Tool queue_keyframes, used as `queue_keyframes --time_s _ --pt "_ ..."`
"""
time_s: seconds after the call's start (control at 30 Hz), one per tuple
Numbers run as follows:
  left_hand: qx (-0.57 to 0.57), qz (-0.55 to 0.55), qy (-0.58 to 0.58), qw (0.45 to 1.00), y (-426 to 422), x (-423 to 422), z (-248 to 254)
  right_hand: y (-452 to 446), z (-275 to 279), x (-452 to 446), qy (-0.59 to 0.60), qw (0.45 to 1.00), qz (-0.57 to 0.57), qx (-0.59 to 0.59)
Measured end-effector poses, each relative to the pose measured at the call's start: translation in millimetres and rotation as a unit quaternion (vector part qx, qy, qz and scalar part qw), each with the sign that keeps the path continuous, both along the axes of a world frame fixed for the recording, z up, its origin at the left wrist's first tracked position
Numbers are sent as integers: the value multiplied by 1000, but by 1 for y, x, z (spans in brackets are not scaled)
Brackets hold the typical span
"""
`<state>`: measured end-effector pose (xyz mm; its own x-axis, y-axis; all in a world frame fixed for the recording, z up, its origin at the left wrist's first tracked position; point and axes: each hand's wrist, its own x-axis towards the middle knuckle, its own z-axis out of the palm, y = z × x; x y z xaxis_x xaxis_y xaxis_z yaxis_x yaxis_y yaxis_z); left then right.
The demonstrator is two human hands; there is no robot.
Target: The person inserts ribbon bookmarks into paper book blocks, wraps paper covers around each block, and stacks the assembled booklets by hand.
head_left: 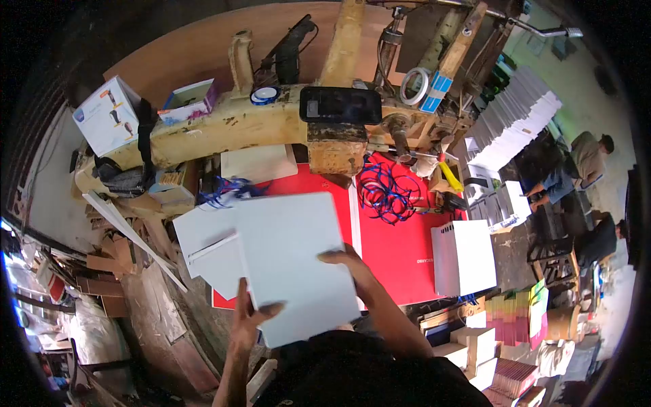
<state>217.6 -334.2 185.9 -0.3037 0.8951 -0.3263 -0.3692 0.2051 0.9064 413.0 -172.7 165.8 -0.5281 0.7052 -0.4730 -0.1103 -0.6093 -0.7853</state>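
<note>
A white rectangular board or book block (295,251) is held between both hands above the red tabletop (397,254). My left hand (249,315) grips its lower left edge, thumb on the upper face. On the right edge, my right hand (349,264) has its thumb on top and its other fingers hidden underneath. More white pieces (207,241) lie beneath and to the left of the held one. Tangled blue ribbon (390,190) rests on the red surface, with another blue bundle (230,192) farther left.
A yellowed metal machine (230,125) spans the far side, with a black phone (340,105) on it. White stacks (464,258) stand at right. Two people (586,159) sit at far right. Wood scraps (159,305) lie at left.
</note>
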Motion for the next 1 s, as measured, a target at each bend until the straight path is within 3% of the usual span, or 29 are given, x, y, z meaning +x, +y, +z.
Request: queue_keyframes --time_s 0.03,0.1,0.13,0.17,0.2,0.23,0.27,0.3,0.37,0.4,0.47,0.57,0.6,0.7,0.73,0.8,0.83,0.97,1.0 --pt "0 -5 2 1000 6 2 -8 -7 -6 10 2 1000 -5 0" --pt "-39 -100 108 988 21 6 -20 -20 -17 40 96 986 -137 -25" --pt "-63 -170 23 983 31 4 -6 -26 -18 54 96 985 -143 -24" --pt "-63 -175 21 982 42 0 -10 -32 -14 68 50 980 -191 37" --pt "8 -213 254 943 55 -8 -21 -31 -6 81 4 967 -236 98" --pt "78 -237 471 846 64 -16 -28 -32 8 91 3 966 -238 98" --pt "111 -171 661 722 69 -23 -29 -35 27 99 -42 946 -275 167" --pt "67 -192 721 662 74 -28 -18 -35 40 108 -85 917 -310 235" --pt "-50 -282 749 598 73 -35 -21 -29 49 134 -235 848 -318 353" --pt "-51 -287 748 596 77 -44 -29 -25 52 146 -261 828 -324 376" --pt "-78 -269 801 530 81 -56 -55 -18 87 157 -314 793 -299 428" --pt "-127 -257 786 548 95 -51 -37 -12 119 164 -404 741 -247 475" --pt "-106 -256 761 587 95 -53 -34 -12 125 162 -448 724 -227 473" --pt "-43 -252 740 621 87 -68 -52 -7 101 149 -539 700 -155 442" --pt "-53 -269 713 645 85 -69 -47 -2 70 152 -542 677 -126 481" --pt "-60 -275 708 647 83 -71 -46 3 -24 157 -588 668 -50 454" --pt "-65 -276 705 650 83 -73 -46 10 -35 145 -618 678 -14 397" --pt "-91 -237 724 642 83 -47 -34 13 -35 135 -604 701 -11 380" --pt "-99 -233 767 589 81 -54 -52 14 -36 137 -606 706 -10 368"
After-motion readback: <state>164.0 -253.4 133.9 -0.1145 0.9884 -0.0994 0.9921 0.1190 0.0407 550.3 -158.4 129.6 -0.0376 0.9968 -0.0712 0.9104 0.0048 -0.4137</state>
